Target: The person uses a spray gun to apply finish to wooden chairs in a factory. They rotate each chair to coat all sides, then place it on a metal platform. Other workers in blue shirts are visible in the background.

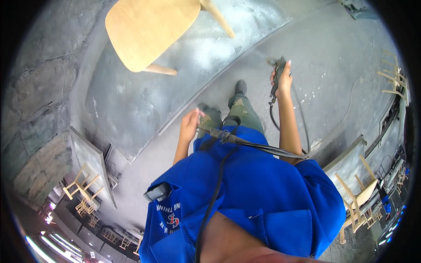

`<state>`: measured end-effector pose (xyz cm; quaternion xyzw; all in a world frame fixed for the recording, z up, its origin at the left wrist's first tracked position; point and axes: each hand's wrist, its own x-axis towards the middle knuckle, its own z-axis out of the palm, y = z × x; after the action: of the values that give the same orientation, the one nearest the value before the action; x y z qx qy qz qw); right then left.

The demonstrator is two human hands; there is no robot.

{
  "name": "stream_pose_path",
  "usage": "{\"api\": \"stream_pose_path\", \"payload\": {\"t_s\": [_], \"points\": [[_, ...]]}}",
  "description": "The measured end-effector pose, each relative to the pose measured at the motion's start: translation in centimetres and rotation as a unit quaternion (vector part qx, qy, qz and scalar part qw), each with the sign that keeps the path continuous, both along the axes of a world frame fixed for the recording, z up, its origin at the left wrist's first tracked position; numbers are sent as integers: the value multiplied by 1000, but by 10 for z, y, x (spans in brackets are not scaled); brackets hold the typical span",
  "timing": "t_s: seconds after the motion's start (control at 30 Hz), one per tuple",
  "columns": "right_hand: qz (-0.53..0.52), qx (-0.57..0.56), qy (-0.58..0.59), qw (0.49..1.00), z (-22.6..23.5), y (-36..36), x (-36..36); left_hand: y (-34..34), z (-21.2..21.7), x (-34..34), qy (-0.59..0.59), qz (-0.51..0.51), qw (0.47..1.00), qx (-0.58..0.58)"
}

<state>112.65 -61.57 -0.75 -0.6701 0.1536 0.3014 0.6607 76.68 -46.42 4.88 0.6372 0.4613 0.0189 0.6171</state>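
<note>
Spray gun (277,73) sits in the right hand (286,82), fingers wrapped around it, over the grey floor (337,83). Its dark hose (272,115) hangs below; a snag there could tug the aim astray. The left hand (190,124) curls near a cable bundle (245,142); whether it grips anything cannot be told. Farther off is a wooden chair (151,33).

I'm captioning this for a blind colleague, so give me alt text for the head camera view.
A person's right hand grips a dark spray gun, while the left hand is in front of the waist of a blue work shirt. A pale wooden chair, partly out of frame, is at upper left.
</note>
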Motion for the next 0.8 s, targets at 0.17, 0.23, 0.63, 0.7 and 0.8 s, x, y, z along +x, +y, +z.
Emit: {"api": "stream_pose_path", "payload": {"t_s": [0.17,0.23,0.63,0.7,0.8], "points": [[112,40,-193,974,87,42,-87,9,20,-38,-61,-34,997,-29],[178,88,-229,953,113,48,-126,12,27,-55,-48,-42,997,-38],[133,182,201,953,2,133,-305,50,21,-214,19,-64,996,-67],[114,151,191,963,-30,136,-321,60,19,-239,32,-51,996,-59],[78,118,202,969,-66,132,-334,69,19,-263,38,-49,996,-61]]}}
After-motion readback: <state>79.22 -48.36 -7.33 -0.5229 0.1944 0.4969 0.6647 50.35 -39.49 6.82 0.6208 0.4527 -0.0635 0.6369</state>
